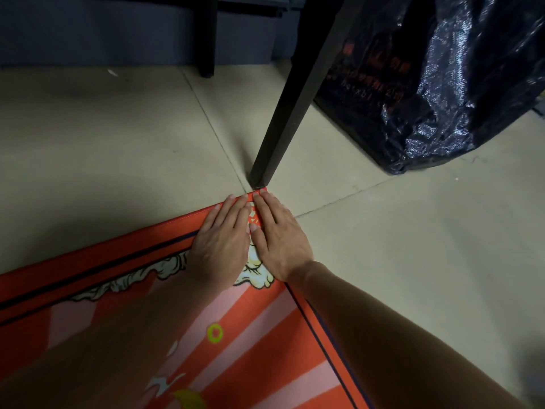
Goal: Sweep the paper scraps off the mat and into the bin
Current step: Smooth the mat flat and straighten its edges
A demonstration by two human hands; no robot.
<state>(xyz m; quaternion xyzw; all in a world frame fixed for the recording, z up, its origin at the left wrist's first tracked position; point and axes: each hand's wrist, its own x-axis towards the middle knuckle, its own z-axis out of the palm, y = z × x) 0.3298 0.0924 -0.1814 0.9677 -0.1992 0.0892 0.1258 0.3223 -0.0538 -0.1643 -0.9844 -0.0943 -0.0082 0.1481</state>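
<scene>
Both hands, the left hand [219, 240] and right hand [280, 236], lie flat with straight fingers on the mat [88, 278] corner, holding nothing. A few paper scraps [254, 215] show between them, so the sweeping seems nearly finished; no bin can be identified.

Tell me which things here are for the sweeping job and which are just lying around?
For the job:
- orange mat
- left hand and right hand, both flat on the mat's corner
- paper scraps, maybe the pale bits between the hands

Just there:
- black table leg
- shiny black bag
- tiled floor
</scene>
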